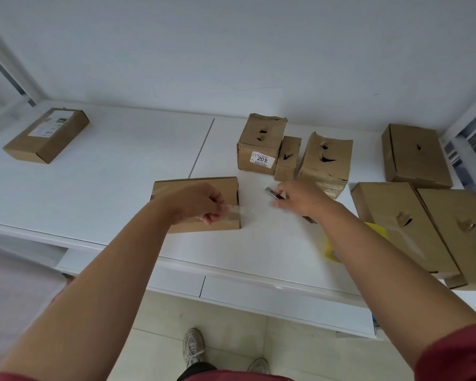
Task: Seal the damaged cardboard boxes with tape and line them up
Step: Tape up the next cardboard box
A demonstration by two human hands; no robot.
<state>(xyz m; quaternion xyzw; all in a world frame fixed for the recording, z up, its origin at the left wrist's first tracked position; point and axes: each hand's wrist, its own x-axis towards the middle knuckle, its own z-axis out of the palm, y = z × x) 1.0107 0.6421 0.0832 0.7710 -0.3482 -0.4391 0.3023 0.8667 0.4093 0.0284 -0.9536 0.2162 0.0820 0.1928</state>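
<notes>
Sealing the flat box (195, 199) at the near centre of the worktop (107, 171) appears to be the step in hand. The strip should be laid flat across the damaged right end and pressed from the middle outward, so no crease lifts. The left hand (201, 203) forms the working grip, pinching a clear tape strip (235, 209) directly over that box's near right corner. The right hand (300, 199), just right of the box, has fingers curled around a small metal cutter (272, 193). The yellow tape roll (333, 251) lies nearer, partly behind the right forearm.
</notes>
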